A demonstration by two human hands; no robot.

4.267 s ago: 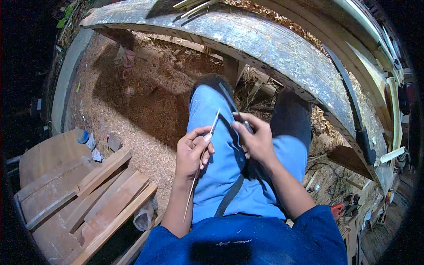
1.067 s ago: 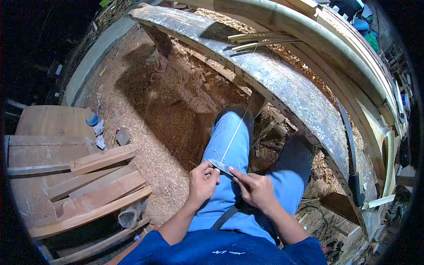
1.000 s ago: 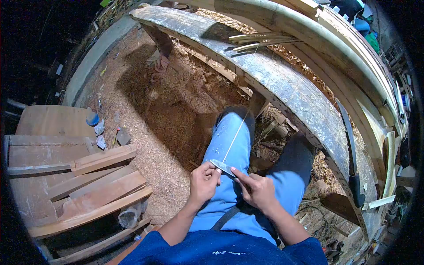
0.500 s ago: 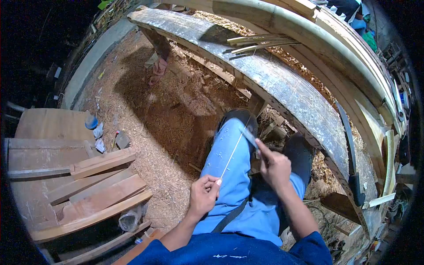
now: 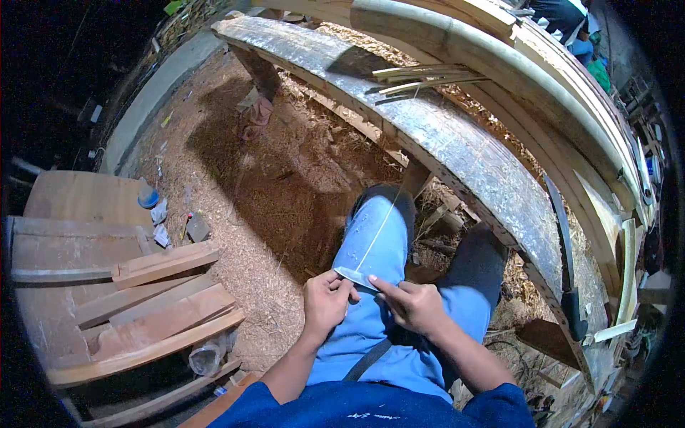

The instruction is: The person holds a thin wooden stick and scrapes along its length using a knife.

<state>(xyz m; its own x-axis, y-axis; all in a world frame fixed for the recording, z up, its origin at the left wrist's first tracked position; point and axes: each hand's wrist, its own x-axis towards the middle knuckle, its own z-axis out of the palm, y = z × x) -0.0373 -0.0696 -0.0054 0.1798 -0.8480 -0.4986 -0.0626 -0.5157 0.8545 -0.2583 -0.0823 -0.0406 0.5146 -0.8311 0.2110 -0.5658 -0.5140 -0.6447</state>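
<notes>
My left hand [image 5: 327, 303] is closed, pinching the near end of a thin, pale strip [image 5: 378, 234], probably bamboo, that runs away over my blue-trousered knee [image 5: 371, 221]. In my right hand [image 5: 414, 305] is a knife, its handle hidden in my fist and the forefinger stretched along the blade. That knife's blade [image 5: 357, 278] lies across the strip, right beside my left fingertips. Small pale shavings cling to the trouser leg.
A long, weathered plank bench [image 5: 485, 160] curves across in front, bearing several thin strips [image 5: 428, 75] and a long dark blade [image 5: 560, 228] with a black handle. Bamboo poles [image 5: 499, 57] lie beyond it. Wooden pieces [image 5: 171, 314] are stacked at left. Another person [image 5: 560, 14] is at top right.
My right hand has drawn the knife back along the strip, from near the knee to beside my left fingers. The left hand keeps its pinch, almost unmoved.
</notes>
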